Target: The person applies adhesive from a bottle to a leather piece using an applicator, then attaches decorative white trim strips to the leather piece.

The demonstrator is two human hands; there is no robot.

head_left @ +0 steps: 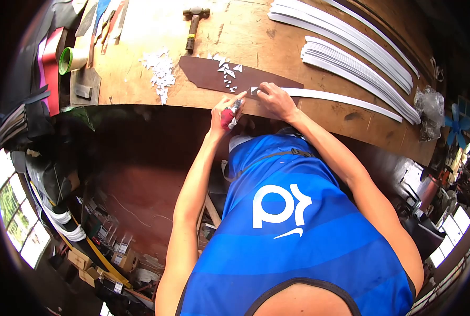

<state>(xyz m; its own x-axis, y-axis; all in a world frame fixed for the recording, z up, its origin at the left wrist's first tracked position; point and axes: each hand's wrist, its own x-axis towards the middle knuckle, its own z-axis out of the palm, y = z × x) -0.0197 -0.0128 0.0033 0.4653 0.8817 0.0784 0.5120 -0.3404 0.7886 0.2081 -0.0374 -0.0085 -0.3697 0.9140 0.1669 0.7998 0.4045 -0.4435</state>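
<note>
My left hand (225, 117) is at the table's front edge, its fingers curled round a small red and greyish object (227, 119) whose kind I cannot make out. Its fingertips reach toward the end of a white strip (345, 99). My right hand (278, 101) pinches that strip near its left end, over a dark brown flat board (203, 71). A small white triangular piece lies by the fingertips of both hands. Several more white triangular offcuts (228, 71) are scattered on the board, left of my right hand.
A heap of white offcuts (161, 73) lies left of the board. Behind it is a hammer (192, 31). Stacks of white strips (351, 66) cover the right side of the wooden table (124, 63). A green-rimmed cup (72, 60) and crumpled clear plastic (430, 110) sit near opposite ends.
</note>
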